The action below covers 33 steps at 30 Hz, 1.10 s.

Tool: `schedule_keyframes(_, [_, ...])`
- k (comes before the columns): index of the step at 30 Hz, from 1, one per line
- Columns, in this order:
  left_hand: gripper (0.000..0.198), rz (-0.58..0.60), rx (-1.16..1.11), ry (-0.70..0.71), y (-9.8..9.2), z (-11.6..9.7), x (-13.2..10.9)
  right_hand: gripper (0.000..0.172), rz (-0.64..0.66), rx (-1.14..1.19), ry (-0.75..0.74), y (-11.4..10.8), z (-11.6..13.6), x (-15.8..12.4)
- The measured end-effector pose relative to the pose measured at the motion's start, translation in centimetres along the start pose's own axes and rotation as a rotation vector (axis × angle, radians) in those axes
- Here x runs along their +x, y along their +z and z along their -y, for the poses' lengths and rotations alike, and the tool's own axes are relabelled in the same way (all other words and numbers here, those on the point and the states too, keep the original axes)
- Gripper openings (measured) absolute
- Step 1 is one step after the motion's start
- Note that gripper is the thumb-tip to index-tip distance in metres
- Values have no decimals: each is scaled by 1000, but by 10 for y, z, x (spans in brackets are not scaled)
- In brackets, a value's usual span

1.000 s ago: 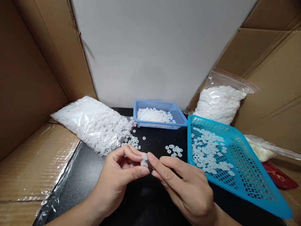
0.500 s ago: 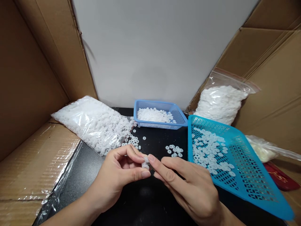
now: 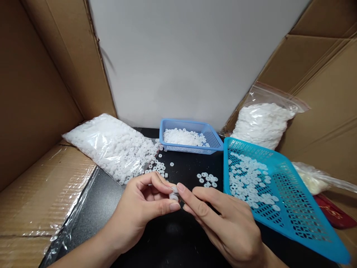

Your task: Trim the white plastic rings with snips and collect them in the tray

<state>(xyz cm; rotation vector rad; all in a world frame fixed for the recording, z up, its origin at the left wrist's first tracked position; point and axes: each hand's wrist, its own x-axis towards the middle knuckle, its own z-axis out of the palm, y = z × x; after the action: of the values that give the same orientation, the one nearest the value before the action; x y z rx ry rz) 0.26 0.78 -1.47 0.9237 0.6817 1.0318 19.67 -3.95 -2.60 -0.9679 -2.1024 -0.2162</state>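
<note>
Left hand (image 3: 139,210) has the small white piece (image 3: 174,195) pinched between thumb and index finger, left of the turquoise basket (image 3: 279,158); the right hand (image 3: 228,219) has its index fingertip right up at it, but can't tell if it's gripping anything. I'd keep that pinch steady and push gently, since something that tiny could pop loose.

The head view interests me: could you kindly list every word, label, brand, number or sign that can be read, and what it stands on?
No text can be read.
Red object at the right: gold-coloured marks, too small and blurred to read.
No lettering can be made out on the held white pieces, the light blue basket, the turquoise basket or the cardboard.
</note>
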Motion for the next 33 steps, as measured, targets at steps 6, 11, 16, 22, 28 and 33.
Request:
schedule_keyframes(6, [24,-13,22,28,1,0,-1,35,-3,-43,0,0,0,1])
schedule_keyframes(11, [24,1,32,20,1,1,-1,33,-5,-38,-17,0,0,2])
schedule_keyframes(16, [26,38,27,-31,0,-1,0,31,-15,-45,-38,-1,0,4])
schedule_keyframes(22, [27,80,92,-124,-5,-9,0,31,46,-73,-88,-7,-4,6])
schedule_keyframes(28, [33,148,116,-201,-7,-17,-1,31,83,-69,-128,-9,-5,5])
schedule_keyframes(33, [37,171,148,-223,-8,-21,1,34,99,-67,-131,-8,-6,3])
